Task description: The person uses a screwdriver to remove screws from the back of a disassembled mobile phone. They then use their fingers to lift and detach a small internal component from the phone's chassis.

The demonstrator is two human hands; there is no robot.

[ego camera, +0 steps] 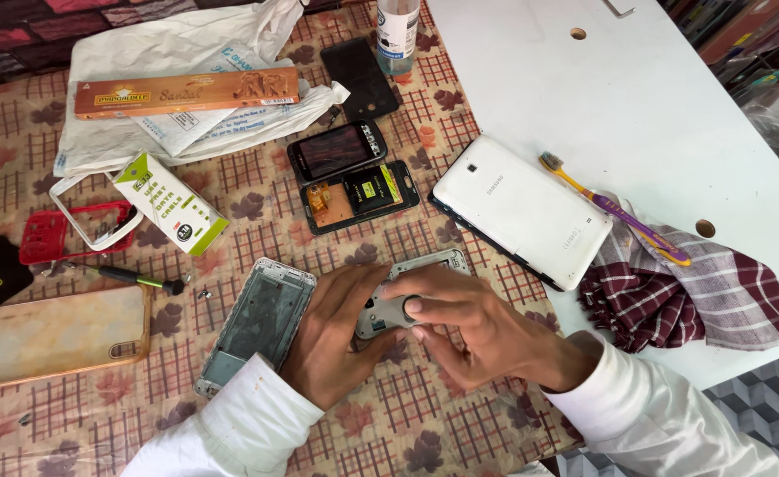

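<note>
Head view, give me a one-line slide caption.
Both hands, left and right, grip a grey phone housing on a patterned cloth.

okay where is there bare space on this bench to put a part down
Free: the white tabletop beyond the white tablet and toothbrush, and the patterned cloth below the clear amber phone case. Crowded: the middle, where both hands, left and right, hold a grey phone body beside a silver phone frame and opened black phones.

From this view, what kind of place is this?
Likely a small phone repair bench. Both hands, left hand and right hand, work on a grey phone part on a patterned cloth, beside an opened phone, a bare metal frame and a screwdriver.
</note>
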